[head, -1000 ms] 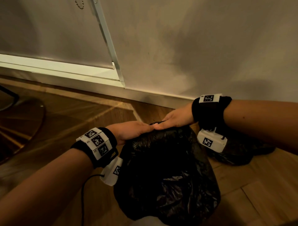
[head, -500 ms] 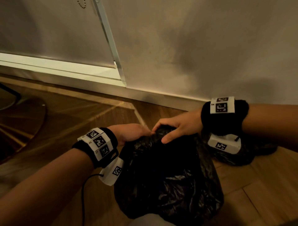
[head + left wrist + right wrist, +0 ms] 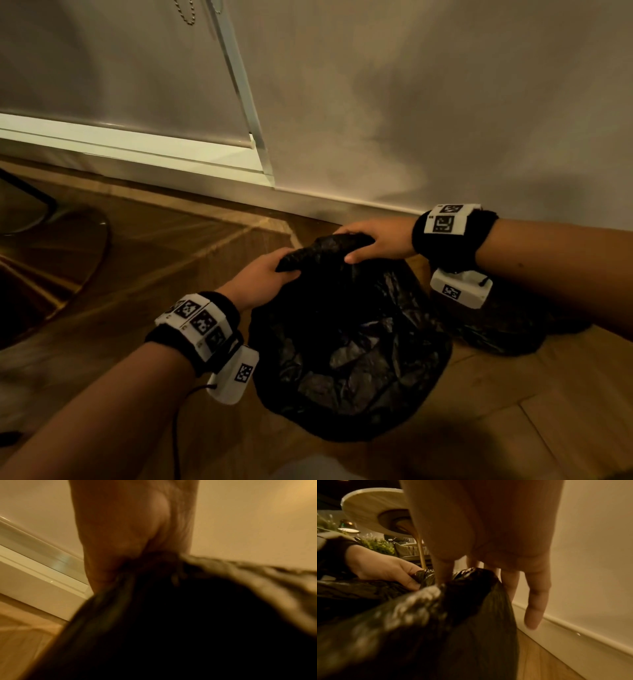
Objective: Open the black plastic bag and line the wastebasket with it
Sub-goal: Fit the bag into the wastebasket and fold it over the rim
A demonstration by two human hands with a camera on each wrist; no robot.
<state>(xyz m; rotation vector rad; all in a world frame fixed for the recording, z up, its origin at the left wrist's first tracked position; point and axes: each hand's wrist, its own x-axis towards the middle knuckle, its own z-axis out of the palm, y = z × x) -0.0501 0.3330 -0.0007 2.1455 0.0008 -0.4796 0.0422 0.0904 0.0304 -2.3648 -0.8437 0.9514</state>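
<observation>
A crinkled black plastic bag point(image 3: 346, 346) bulges over what lies beneath it on the wood floor; the wastebasket itself is hidden. My left hand point(image 3: 263, 277) grips the bunched top edge of the bag from the left, thumb on the near side. My right hand point(image 3: 373, 236) pinches the same gathered edge from the right, thumb in front and fingers behind. In the right wrist view the right hand point(image 3: 471, 573) holds the bag point(image 3: 453, 615) with its little finger hanging straight, and the left hand point(image 3: 388, 570) shows beyond. The left wrist view is blurred: my left hand point(image 3: 137, 555) meets the bag point(image 3: 188, 628).
The wall and white baseboard point(image 3: 342, 205) run just behind the bag. A second heap of black plastic point(image 3: 507, 329) lies on the floor under my right wrist. A round furniture base point(image 3: 51, 260) sits at the far left. A cable point(image 3: 178, 428) trails from my left wrist.
My hands were touching fingertip to fingertip flat on the bag's top; they have since closed on its edge and drawn apart, lifting a bunched ridge of plastic between them.
</observation>
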